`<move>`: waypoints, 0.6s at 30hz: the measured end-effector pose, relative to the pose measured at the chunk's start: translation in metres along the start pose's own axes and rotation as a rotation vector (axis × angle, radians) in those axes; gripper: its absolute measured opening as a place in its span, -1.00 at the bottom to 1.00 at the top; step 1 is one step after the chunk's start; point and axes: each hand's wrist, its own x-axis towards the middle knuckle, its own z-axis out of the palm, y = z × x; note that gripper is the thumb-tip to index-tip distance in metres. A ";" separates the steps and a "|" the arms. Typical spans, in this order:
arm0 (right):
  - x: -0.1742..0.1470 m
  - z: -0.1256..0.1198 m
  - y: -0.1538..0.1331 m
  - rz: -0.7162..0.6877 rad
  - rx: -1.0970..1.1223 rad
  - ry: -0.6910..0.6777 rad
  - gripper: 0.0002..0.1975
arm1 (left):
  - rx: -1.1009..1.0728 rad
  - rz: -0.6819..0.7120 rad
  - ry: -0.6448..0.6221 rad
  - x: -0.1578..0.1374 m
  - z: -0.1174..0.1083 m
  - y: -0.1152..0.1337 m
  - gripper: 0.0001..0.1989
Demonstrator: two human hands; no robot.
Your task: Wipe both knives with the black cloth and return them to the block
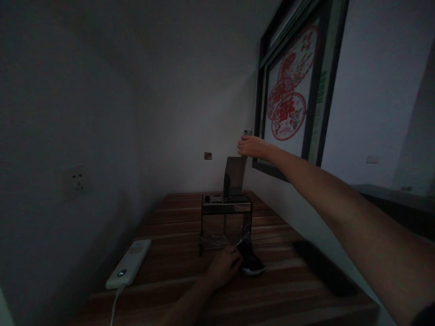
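Observation:
My right hand is closed around the handle of a cleaver, held upright with its broad blade hanging down. The blade's lower end meets the top of a knife block with a dark slotted top and see-through sides; the dim light hides how deep it sits. My left hand rests low in front of the block, its fingers closed at the edge of a black item with a pale rim. That item lies on the wooden table, and its kind is too dark to make out.
A white power bank with a cable lies on the left of the striped table. Toward the right edge is a dark flat object. Walls close in behind and at left; a window with red decorations is at right.

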 end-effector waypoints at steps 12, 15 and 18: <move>-0.033 -0.058 0.065 0.247 -0.056 0.117 -0.72 | -0.028 -0.022 -0.020 -0.001 -0.001 0.001 -0.84; -0.049 -0.064 0.062 0.316 -0.118 0.089 -0.74 | -0.031 -0.020 -0.021 -0.001 -0.001 0.001 -0.85; -0.066 -0.064 0.052 0.439 -0.122 0.092 -0.75 | -0.044 -0.021 -0.011 -0.002 -0.001 0.001 -0.85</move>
